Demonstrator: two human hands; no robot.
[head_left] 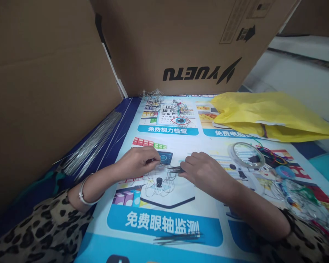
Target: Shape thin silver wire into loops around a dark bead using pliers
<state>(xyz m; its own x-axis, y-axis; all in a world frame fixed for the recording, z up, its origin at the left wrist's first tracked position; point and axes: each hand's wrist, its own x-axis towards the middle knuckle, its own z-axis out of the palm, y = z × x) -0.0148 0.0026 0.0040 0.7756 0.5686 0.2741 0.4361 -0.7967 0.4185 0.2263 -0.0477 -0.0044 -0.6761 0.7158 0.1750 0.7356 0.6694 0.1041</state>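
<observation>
Between my hands, over the printed sheet (pixel 208 226), lies a tangle of thin looped wire (pixel 160 191). My left hand (pixel 141 160) is closed in a pinch on the wire at its upper left edge. My right hand (pixel 205 173) is wrapped round pliers (pixel 176 170); only their dark, narrow jaws show, pointing left toward the wire. The handles are hidden in the palm. Whether the jaws grip the wire is too fine to tell. In front of both hands lies a small bundle of dark, thin strips (pixel 178 238).
Cardboard walls (pixel 159 44) stand left and behind. Straight wires (pixel 93 142) and a teal-handled tool (pixel 52 182) lie left. More wire loops (pixel 153 95) sit at the back. On the right are a yellow bag (pixel 263 113), a clear roll (pixel 233 153), coloured threads (pixel 272 155) and clear plastic packets (pixel 304 204).
</observation>
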